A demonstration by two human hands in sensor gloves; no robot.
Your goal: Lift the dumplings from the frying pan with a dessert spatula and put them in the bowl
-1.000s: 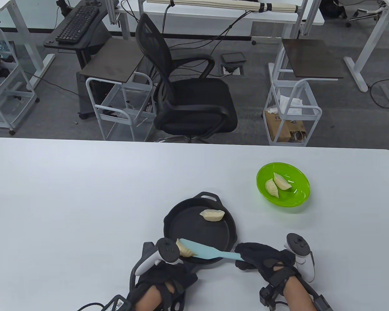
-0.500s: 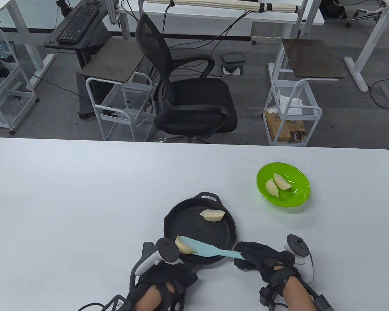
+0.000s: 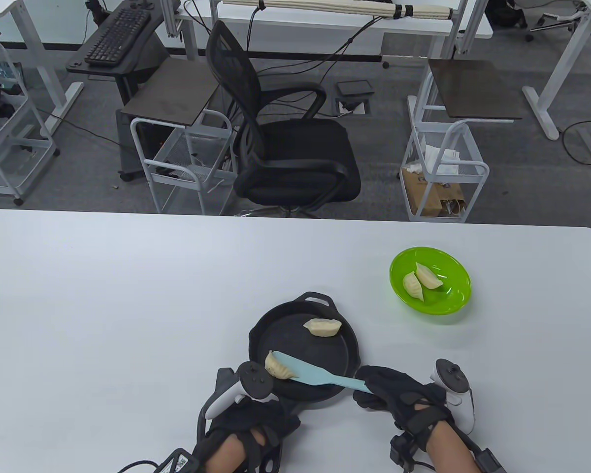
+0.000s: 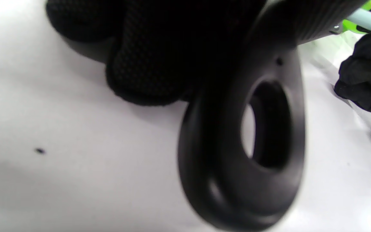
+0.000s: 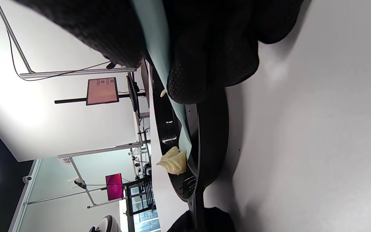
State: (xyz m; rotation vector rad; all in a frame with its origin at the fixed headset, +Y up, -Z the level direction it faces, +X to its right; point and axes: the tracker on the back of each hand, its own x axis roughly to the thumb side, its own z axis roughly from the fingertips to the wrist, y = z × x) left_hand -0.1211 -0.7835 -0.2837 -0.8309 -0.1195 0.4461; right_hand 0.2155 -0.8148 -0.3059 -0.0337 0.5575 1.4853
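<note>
A black frying pan (image 3: 295, 342) sits near the table's front edge. My left hand (image 3: 253, 421) grips its looped handle (image 4: 246, 161), with the gloved fingers (image 4: 159, 48) curled round it. My right hand (image 3: 396, 394) grips the handle of a light-blue dessert spatula (image 3: 310, 373). Its blade reaches left over the pan and carries one dumpling (image 3: 277, 366) at its tip, seen also in the right wrist view as a pale dumpling (image 5: 172, 161) at the blade's end. Another dumpling (image 3: 322, 327) lies at the pan's far side. The green bowl (image 3: 453, 301) to the right holds two dumplings (image 3: 421, 282).
The white table (image 3: 128, 305) stretches wide to the left and behind the pan. Beyond its far edge stand a black office chair (image 3: 285, 148) and wire carts (image 3: 443, 172).
The spatula blade with its dumpling has risen and shifted slightly toward the pan's middle. My right hand moved a little left with it. My left hand and the pan stayed put.
</note>
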